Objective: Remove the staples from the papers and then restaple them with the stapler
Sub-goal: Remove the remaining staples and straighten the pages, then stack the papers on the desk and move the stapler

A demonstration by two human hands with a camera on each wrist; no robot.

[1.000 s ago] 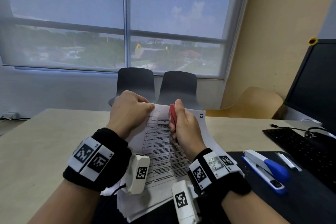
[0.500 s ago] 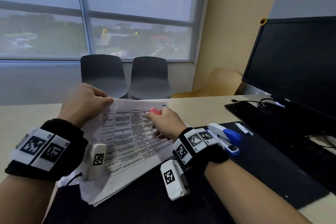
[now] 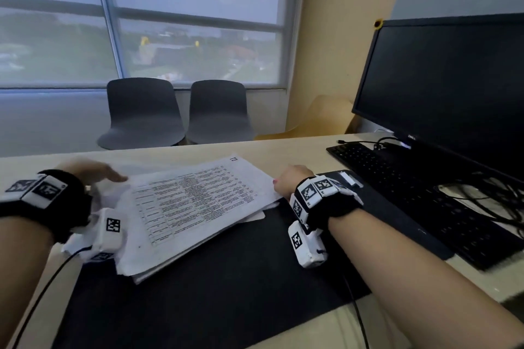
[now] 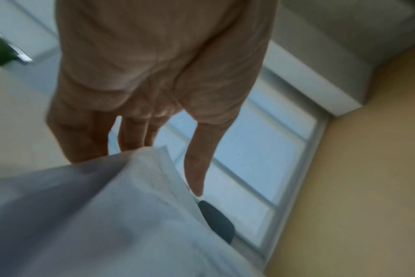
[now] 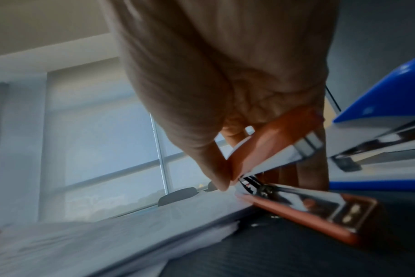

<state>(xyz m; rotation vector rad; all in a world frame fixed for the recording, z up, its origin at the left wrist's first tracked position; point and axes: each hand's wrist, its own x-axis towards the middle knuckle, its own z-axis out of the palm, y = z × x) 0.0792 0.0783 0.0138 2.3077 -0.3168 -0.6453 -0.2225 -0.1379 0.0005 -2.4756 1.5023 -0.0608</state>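
Observation:
The stack of printed papers [image 3: 192, 207] lies flat, partly on the black desk mat [image 3: 212, 292]. My left hand [image 3: 107, 176] hovers by the stack's left corner with straight fingers, holding nothing; the left wrist view shows its thumb [image 4: 197, 178] above the paper edge [image 4: 107, 215]. My right hand [image 3: 286, 181] sits just off the stack's right edge. In the right wrist view its thumb and fingers [image 5: 268, 178] pinch the upper arm of the red staple remover [image 5: 272, 142], whose lower arm rests on the mat. The blue and white stapler [image 5: 379, 112] lies right behind it.
A black keyboard [image 3: 411, 184] and a dark monitor [image 3: 453, 88] fill the right side of the desk, with loose cables [image 3: 482, 198] over the keyboard. Two dark chairs [image 3: 144, 110] stand beyond the desk's far edge, under the window.
The papers, held up by both hands before, now lie on the desk. My left hand has let go and opened. My right hand has carried the staple remover right, toward the stapler.

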